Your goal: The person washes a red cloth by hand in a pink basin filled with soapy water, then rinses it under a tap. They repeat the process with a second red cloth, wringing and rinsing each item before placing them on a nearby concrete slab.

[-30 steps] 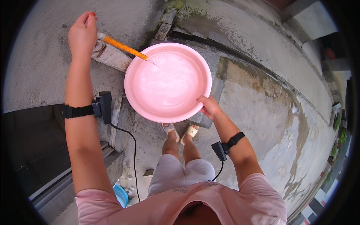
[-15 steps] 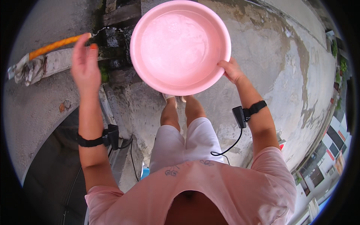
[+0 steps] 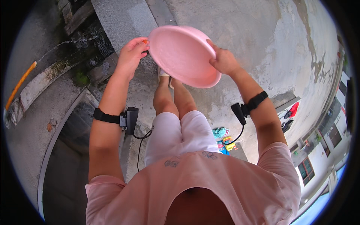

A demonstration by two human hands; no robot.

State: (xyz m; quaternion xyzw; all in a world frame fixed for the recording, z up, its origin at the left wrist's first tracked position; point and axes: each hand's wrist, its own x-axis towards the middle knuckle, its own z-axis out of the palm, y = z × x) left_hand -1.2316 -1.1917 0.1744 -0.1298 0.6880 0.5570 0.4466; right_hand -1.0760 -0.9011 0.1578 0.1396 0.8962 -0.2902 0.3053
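A round pink basin (image 3: 183,56) hangs tilted in front of my legs, its inside facing up and toward me; I cannot tell whether any water is left in it. On its right rim, my right hand (image 3: 225,62) is closed, thumb inside and fingers at the edge. At the upper left rim, my left hand (image 3: 132,54) has its thumb and fingers bent against the edge, their hold partly hidden. Off to the left, an orange-yellow hose (image 3: 21,84) lies apart from both hands, with a thin stream of water leaving its end.
A pale stone ledge (image 3: 45,80) runs under the hose beside a wet, mossy gutter (image 3: 84,48). A grey slab (image 3: 123,22) lies beyond. Colourful packages (image 3: 225,144) stand right of my legs on the concrete floor (image 3: 258,41). Red and black items (image 3: 291,114) sit farther right.
The basin has gone from nearly level to tilted, and sits lower in view. My left hand has moved from beside the hose end to the basin's rim. The view has shifted rightward.
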